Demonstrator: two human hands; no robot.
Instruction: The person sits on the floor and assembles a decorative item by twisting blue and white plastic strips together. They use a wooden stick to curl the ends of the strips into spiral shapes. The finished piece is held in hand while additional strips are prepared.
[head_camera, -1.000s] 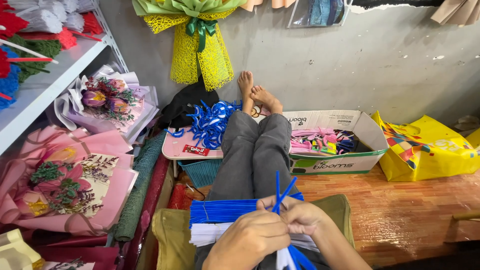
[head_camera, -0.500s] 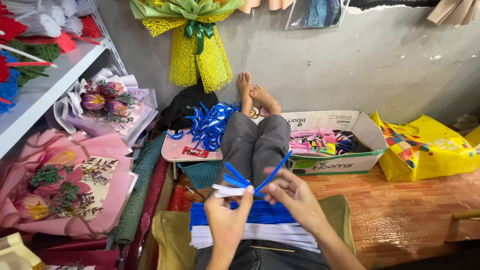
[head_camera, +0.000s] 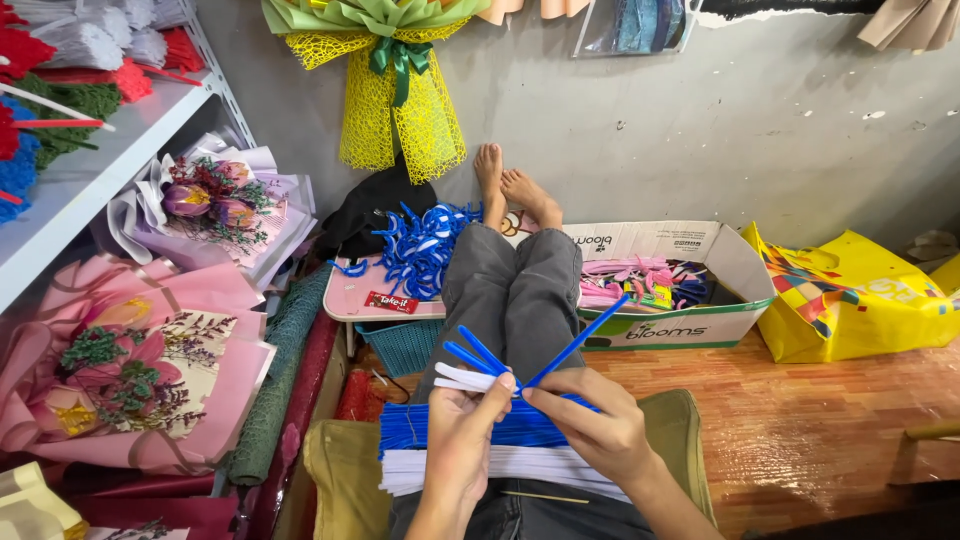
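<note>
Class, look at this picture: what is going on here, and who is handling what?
A person sits on the floor with legs stretched toward a grey wall. The left hand and right hand pinch a small bunch of blue and white fuzzy craft stems that fan upward between them. A flat stack of blue and white stems lies across the lap. Ahead, a pile of bent blue and white pieces sits on a pink tray, beside an open cardboard box. Pink wrapped bouquets lie to the left.
</note>
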